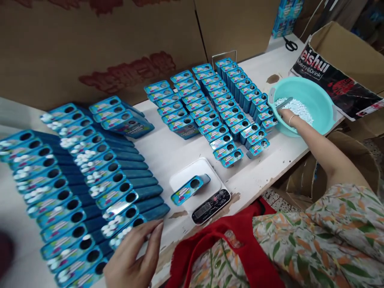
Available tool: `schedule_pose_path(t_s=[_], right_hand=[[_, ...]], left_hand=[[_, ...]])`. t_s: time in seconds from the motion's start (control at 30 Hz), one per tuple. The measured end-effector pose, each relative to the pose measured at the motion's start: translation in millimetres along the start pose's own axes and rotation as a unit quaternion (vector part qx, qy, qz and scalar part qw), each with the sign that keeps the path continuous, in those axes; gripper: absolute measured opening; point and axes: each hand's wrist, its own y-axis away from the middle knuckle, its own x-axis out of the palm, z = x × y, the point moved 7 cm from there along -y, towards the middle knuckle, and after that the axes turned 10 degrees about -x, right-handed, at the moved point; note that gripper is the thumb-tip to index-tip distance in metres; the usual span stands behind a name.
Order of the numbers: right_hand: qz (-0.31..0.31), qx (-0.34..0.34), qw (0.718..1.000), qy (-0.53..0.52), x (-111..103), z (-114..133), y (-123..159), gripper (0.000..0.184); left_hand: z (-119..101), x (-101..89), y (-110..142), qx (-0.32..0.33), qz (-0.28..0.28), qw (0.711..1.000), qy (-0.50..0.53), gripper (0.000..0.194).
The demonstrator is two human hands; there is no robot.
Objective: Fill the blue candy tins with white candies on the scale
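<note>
My right hand (287, 117) reaches into a turquoise basin (322, 100), closed on a flat grey metal utensil (285, 103) whose far end is hard to make out. Small white pellets (300, 110) lie in the basin around it. Near the front edge, my left hand (132, 256) hovers by the filled rows with thumb and forefinger pinched together; whatever may be between them is hidden. A blue box (187, 190) with a round hole in its top stands on a white digital scale (177, 178), between my hands.
Rows of blue boxes (72, 216) at left carry white pellets on their tops. More boxes (207, 116) stand in rows behind the scale. A cardboard carton (339, 76) sits beyond the basin, scissors (290, 45) behind it. A cardboard wall (120, 44) backs the white table.
</note>
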Motion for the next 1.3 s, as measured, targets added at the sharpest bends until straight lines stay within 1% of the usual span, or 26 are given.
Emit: schedule_pose_path(t_s=[0.07,0.1,0.2,0.27,0.37,0.43,0.47,0.53,0.57,0.6,0.67,0.73,0.8,0.87,0.9,0.97,1.03,1.1,1.17,1.3], right_hand=[[-0.054,0.035,0.996,-0.07,-11.9,-7.9,5.2,0.006],[-0.078,0.053,0.99,-0.11,-18.2,-12.4,9.4,0.004],[-0.115,0.081,0.964,-0.227,-33.7,-22.1,23.5,0.015],[-0.131,0.092,0.946,-0.284,-41.2,-25.8,33.3,0.019],[-0.171,0.144,0.903,-0.366,-47.1,-31.5,49.7,0.02],[-0.194,0.166,0.881,-0.398,-50.1,-26.6,60.0,0.022],[-0.198,0.163,0.879,-0.403,-51.9,-18.6,64.3,0.023],[-0.188,0.129,0.884,-0.407,-54.3,10.7,70.5,0.022],[-0.176,0.105,0.886,-0.415,-53.5,31.5,73.0,0.021],[-0.16,0.074,0.889,-0.423,-51.4,56.4,75.2,0.021],[-0.099,0.004,0.894,-0.437,-38.5,116.3,80.7,0.016],[-0.035,-0.096,0.903,-0.417,-18.4,185.3,92.0,0.009],[0.029,-0.169,0.911,-0.374,12.0,248.7,108.8,0.007],[0.081,-0.226,0.919,-0.312,46.1,299.4,124.3,0.009],[0.105,-0.246,0.923,-0.277,62.9,318.1,130.0,0.009],[0.147,-0.276,0.927,-0.207,91.1,341.5,136.1,0.009],[0.16,-0.309,0.927,-0.136,106.6,351.8,136.8,0.01],[0.144,-0.351,0.923,-0.065,110.5,355.8,134.9,0.011],[0.126,-0.385,0.914,-0.005,110.0,357.6,133.0,0.013],[0.13,-0.399,0.906,0.052,111.4,360.9,131.4,0.016]], left_hand=[[-3.6,0.8,0.0,0.035,0.003,0.999,-0.01,0.008],[-4.5,0.2,0.7,0.047,0.001,0.999,-0.014,0.007],[-5.1,-1.9,3.7,0.063,-0.002,0.998,-0.015,0.007],[-6.4,-2.9,5.3,0.072,-0.009,0.997,-0.008,0.007],[-10.2,0.2,6.7,0.091,-0.007,0.996,0.008,0.005],[-12.6,4.1,8.2,0.093,0.0,0.996,0.017,0.004],[-13.5,5.5,9.6,0.087,-0.001,0.996,0.021,0.004],[-15.2,7.8,13.6,0.068,-0.001,0.997,0.025,0.004],[-15.6,8.5,16.1,0.056,-0.003,0.998,0.029,0.004],[-15.7,9.3,18.8,0.047,-0.004,0.998,0.036,0.004],[-13.5,10.8,23.9,0.029,-0.005,0.998,0.055,0.006],[-8.8,12.5,29.5,0.009,-0.007,0.998,0.066,0.009],[-5.0,14.3,37.0,-0.006,-0.008,0.998,0.067,0.012],[-3.1,16.0,46.5,-0.014,-0.009,0.998,0.066,0.014],[-2.4,16.8,51.6,-0.017,-0.009,0.997,0.069,0.015],[-0.1,18.7,61.0,-0.026,-0.005,0.996,0.082,0.016],[3.5,20.8,68.4,-0.038,0.0,0.994,0.1,0.016],[6.9,22.2,73.1,-0.042,0.001,0.992,0.116,0.017],[9.8,24.1,75.2,-0.045,0.001,0.992,0.122,0.016],[12.9,30.9,73.2,-0.045,0.004,0.991,0.124,0.016]])
